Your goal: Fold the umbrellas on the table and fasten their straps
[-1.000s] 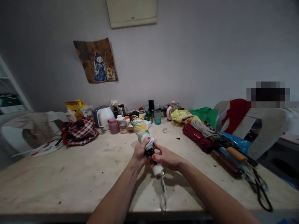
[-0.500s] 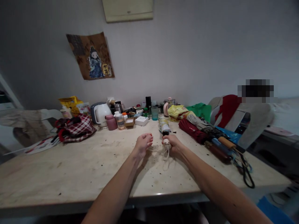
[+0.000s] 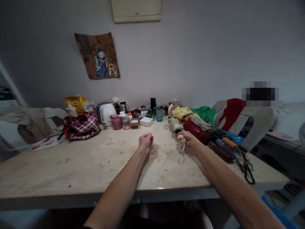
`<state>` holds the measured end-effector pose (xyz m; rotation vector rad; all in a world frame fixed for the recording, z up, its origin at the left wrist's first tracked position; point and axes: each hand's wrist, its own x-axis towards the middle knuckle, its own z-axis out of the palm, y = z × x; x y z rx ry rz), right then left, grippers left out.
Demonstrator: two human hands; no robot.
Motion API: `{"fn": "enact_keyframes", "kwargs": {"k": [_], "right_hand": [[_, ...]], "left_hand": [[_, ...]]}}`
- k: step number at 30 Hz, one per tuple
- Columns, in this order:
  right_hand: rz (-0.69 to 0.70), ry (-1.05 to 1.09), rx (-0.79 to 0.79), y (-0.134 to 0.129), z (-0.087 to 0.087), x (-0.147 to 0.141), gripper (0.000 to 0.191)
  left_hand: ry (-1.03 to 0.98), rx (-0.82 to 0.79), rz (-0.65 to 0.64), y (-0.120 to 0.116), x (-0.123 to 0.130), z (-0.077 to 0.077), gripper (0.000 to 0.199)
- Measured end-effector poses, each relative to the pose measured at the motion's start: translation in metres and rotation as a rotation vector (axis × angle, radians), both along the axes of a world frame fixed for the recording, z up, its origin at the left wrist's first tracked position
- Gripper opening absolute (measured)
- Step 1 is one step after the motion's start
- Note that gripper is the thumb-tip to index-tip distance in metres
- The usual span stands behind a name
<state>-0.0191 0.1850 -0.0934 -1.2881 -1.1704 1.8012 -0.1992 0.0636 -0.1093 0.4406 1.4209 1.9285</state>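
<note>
My right hand (image 3: 189, 138) is wrapped around the white handle of a folded umbrella (image 3: 176, 126), whose pale patterned canopy points away from me. A white wrist strap (image 3: 182, 148) dangles from the handle's near end. Left of it, my left hand (image 3: 145, 140) hovers low over the table with its fingers curled in and nothing showing in them. Just right of the held umbrella lies a row of folded umbrellas: a dark red umbrella (image 3: 195, 131), a grey umbrella (image 3: 205, 124) and others with brown and tan handles.
Along the back of the table (image 3: 95, 168) stand an electric kettle (image 3: 107, 113), a pink jar (image 3: 116, 122), a white box (image 3: 146, 121) and a teal cup (image 3: 159, 115). A plaid bag (image 3: 83, 128) lies at left. A person (image 3: 258, 93) is at the right, beyond the chairs.
My right hand has carried the umbrella rightward, closer to the other umbrellas. My left hand's fingers have curled in more. The view has shifted slightly.
</note>
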Motion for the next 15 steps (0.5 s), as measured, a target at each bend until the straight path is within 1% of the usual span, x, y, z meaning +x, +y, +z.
{"fn": "enact_keyframes", "kwargs": {"k": [2, 4, 6, 8, 11, 14, 15], "right_hand": [[-0.040, -0.090, 0.075, -0.002, 0.006, 0.021, 0.015], [-0.057, -0.170, 0.133, -0.009, 0.009, 0.042, 0.016], [-0.051, -0.232, 0.165, -0.023, 0.007, 0.061, 0.018], [-0.023, -0.264, 0.172, -0.040, 0.001, 0.074, 0.021], [0.053, -0.265, 0.128, -0.068, -0.009, 0.086, 0.016], [0.224, -0.168, 0.058, -0.088, -0.013, 0.096, 0.003], [0.276, -0.130, 0.064, -0.092, -0.012, 0.098, 0.003]], "left_hand": [[-0.006, 0.012, 0.025, 0.001, -0.003, 0.000, 0.004], [-0.015, 0.026, 0.034, 0.001, -0.004, 0.001, 0.006], [-0.023, 0.042, 0.032, 0.000, -0.002, 0.003, 0.007], [-0.031, 0.059, 0.023, -0.001, 0.000, 0.005, 0.007], [-0.039, 0.074, 0.013, -0.002, 0.002, 0.007, 0.007], [-0.041, 0.074, 0.019, -0.002, -0.001, 0.006, 0.009], [-0.041, 0.073, 0.024, -0.002, -0.002, 0.006, 0.009]]}}
